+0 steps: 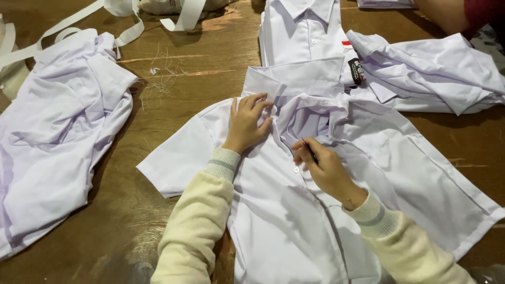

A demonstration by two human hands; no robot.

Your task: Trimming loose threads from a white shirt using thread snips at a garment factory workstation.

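Observation:
A white short-sleeved shirt [284, 221] lies spread on the wooden table [184, 79], collar toward the far side. My left hand [247, 123] presses on the shirt's left shoulder beside the collar, fingers curled on the fabric. My right hand [323, 165] rests on the button placket just below the collar and pinches a thin dark tool [309, 150], which looks like a small clipper or pick. A white button [296, 169] shows just left of that hand. Both arms wear cream knit sleeves.
A heap of white shirts [58, 137] lies at the left. A stack of folded white shirts [302, 31] sits behind, with a rumpled one [431, 73] at the right. White strips [126, 31] and loose threads [160, 71] lie at the back. Another person's arm [452, 13] shows top right.

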